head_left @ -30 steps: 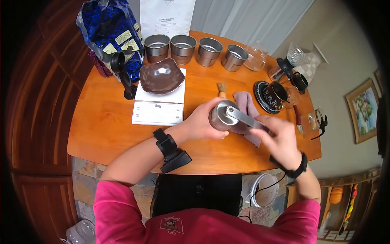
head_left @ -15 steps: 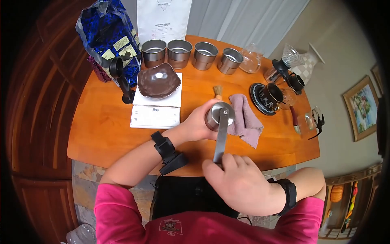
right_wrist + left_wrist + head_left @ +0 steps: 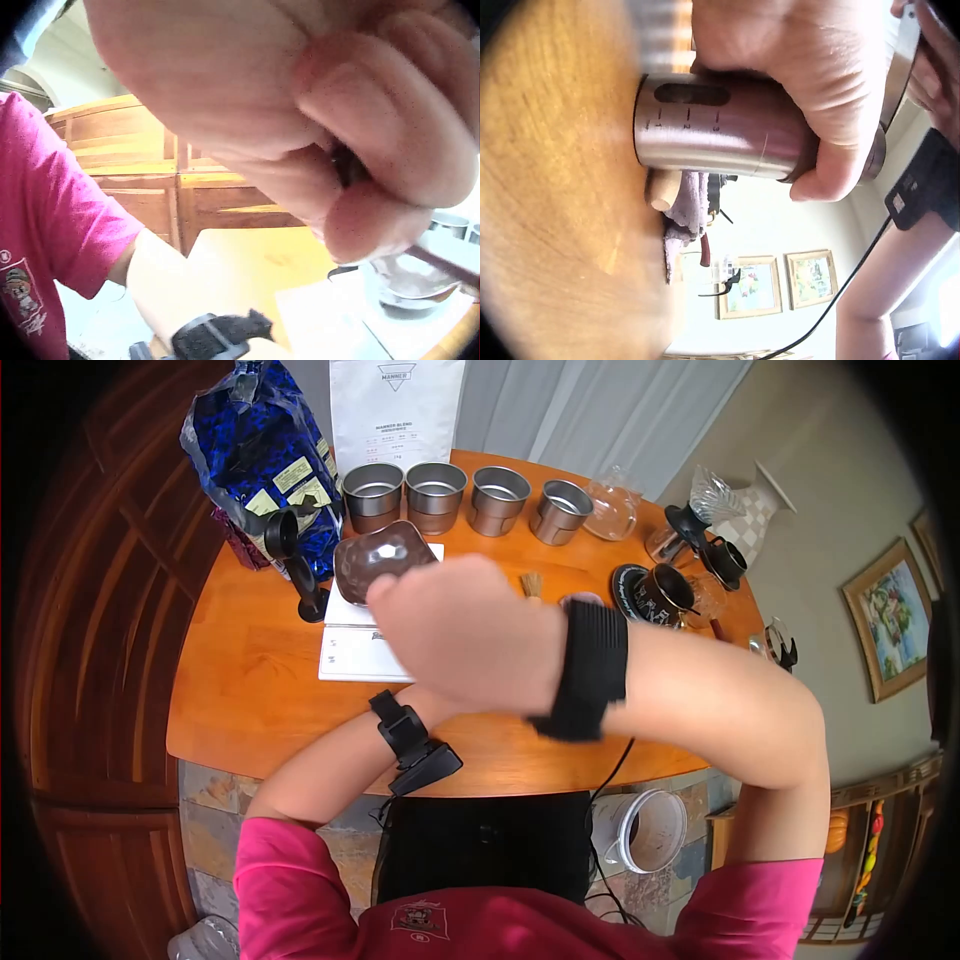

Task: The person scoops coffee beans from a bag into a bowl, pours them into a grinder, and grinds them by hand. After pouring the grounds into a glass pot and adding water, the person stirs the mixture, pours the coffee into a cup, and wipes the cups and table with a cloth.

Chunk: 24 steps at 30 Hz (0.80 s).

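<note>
Clasping one grinder [image 3: 712, 142] upright at the table [image 3: 562, 187] with the left hand [image 3: 802, 82] wrapped round it, curling the right hand [image 3: 470, 635] round its one crank [image 3: 901, 67], near one bowl [image 3: 375, 560] on one scale [image 3: 360, 655], before four cups [image 3: 436, 508] in a row

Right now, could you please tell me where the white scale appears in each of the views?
Head view: left of centre, the scale sits under the brown bowl, partly hidden by the right hand.
Left wrist view: not visible in it.
Right wrist view: lower right, the scale is washed out by glare.
Shared landmark: the wooden table shows in all three.
</note>
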{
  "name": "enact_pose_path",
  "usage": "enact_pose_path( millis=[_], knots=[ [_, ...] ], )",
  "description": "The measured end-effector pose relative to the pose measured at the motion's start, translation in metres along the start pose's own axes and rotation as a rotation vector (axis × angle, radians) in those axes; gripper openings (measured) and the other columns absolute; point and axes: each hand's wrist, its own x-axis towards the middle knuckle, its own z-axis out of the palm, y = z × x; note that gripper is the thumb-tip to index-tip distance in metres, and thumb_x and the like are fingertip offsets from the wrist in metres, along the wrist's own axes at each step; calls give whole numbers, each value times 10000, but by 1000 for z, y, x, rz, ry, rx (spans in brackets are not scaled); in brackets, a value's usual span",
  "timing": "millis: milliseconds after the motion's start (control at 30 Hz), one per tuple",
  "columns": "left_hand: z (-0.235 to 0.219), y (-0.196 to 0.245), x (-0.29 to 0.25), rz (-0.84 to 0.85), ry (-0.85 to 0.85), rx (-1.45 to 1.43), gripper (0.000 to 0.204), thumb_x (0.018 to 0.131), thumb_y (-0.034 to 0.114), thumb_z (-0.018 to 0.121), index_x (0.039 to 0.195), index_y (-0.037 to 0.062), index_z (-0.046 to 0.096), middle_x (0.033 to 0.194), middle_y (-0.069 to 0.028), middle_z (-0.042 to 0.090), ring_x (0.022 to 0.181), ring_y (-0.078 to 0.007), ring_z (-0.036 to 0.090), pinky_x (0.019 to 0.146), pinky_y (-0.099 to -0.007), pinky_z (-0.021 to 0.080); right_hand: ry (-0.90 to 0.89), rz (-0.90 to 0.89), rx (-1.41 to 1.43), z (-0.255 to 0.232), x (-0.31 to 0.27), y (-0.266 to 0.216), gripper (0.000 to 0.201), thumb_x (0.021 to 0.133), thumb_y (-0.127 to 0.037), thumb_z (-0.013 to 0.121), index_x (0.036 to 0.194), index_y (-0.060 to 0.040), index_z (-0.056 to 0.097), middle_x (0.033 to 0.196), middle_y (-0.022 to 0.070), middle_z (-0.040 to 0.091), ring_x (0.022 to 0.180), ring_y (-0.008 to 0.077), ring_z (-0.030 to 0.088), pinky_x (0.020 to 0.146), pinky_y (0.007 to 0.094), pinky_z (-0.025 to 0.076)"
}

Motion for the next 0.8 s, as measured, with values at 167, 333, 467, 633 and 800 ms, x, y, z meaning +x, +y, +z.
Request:
enact_pose_path(
  millis=[167, 333, 467, 633, 800],
  knots=[
    [7, 5, -3, 305, 129, 17, 617, 613, 50, 715, 1162, 33, 434, 947, -77, 584, 823, -164, 590, 759, -305, 466, -546, 204, -93, -21, 29, 61, 154, 766, -81, 493, 854, 0, 591, 771, 163, 626, 708, 305, 630, 557, 355, 497],
    [5, 6, -4, 258, 82, -78, 723, 604, -9, 726, 1222, 34, 353, 957, -81, 565, 813, -149, 607, 746, -315, 485, -641, 610, 159, -30, -3, 119, 240, 847, -225, 522, 865, 9, 570, 699, 101, 564, 560, 187, 550, 514, 302, 435],
    [5, 10, -5, 291, 92, 7, 726, 594, 9, 739, 1213, 31, 360, 957, -77, 563, 830, -149, 599, 773, -308, 480, -539, 751, 400, -48, -48, 127, 246, 852, -240, 532, 821, 3, 550, 582, 27, 480, 479, 104, 468, 465, 258, 386],
    [3, 2, -2, 360, 99, 75, 726, 580, 53, 768, 1199, 37, 387, 980, -64, 554, 878, -138, 580, 798, -301, 471, -300, 453, 734, -41, -90, 135, 255, 813, -229, 628, 865, 15, 571, 755, 56, 536, 707, 136, 524, 651, 288, 441],
    [5, 4, -1, 417, 98, 163, 729, 578, 66, 777, 1200, 46, 397, 1006, -61, 550, 952, -134, 552, 836, -304, 455, -333, 379, 701, -54, -106, 128, 291, 725, -210, 738, 862, 1, 592, 751, 47, 542, 700, 128, 507, 638, 266, 424]
  ],
)
